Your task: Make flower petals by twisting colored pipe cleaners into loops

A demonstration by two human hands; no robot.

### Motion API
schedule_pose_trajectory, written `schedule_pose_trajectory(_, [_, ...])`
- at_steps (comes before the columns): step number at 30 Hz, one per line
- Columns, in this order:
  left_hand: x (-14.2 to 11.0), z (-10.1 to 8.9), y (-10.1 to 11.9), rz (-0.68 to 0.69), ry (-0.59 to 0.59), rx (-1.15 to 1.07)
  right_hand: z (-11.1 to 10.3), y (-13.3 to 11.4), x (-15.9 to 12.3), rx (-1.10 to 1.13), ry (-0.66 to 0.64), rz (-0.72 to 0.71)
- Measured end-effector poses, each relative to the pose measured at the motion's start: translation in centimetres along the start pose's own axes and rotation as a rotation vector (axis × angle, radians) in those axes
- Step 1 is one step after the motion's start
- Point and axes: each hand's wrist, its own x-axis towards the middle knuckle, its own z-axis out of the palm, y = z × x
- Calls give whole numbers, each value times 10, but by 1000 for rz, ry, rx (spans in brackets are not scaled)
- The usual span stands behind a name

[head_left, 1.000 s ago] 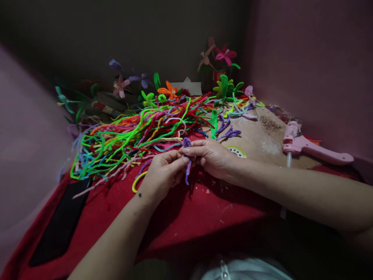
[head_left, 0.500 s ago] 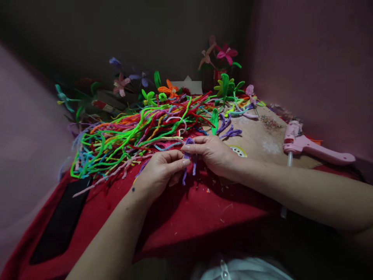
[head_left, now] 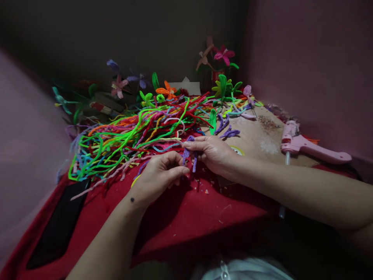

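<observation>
A folded purple pipe cleaner [head_left: 189, 154] is held between both hands over the red cloth [head_left: 186, 217]. My right hand [head_left: 212, 153] pinches its looped top, fingers closed. My left hand [head_left: 159, 174] is curled just below and left of it, fingertips pressed on the lower ends. Behind the hands lies a big tangle of pipe cleaners [head_left: 136, 132] in green, red, orange, blue and pink.
A pink glue gun [head_left: 309, 144] lies at the right on a brown board [head_left: 262, 138]. Purple and green petal loops [head_left: 224, 126] lie on the board, and a tape roll [head_left: 238, 149] peeks out behind my right hand. Finished flowers [head_left: 221, 56] stand at the back. A black phone [head_left: 58, 229] lies at left.
My left hand has slid down the purple pipe cleaner and curled tighter at its lower ends. The piece now looks shorter and more folded. My right hand stayed almost still.
</observation>
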Motion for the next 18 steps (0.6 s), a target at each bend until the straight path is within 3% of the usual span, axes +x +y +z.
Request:
schedule_pose_trajectory(4, [0, -2, 3, -60, -65, -66, 0, 0, -1, -16, -16, -33])
schedule_pose_trajectory(8, [3, 1, -2, -2, 68, -219, 2, 1, -4, -42, -21, -4])
schedule_pose_trajectory(14, [7, 4, -9, -62, 83, -326, 0, 6, -8, -109, -62, -8])
schedule_pose_trajectory(18, [7, 7, -6, -80, 157, -325, -1, 8, -7, -197, -102, -21])
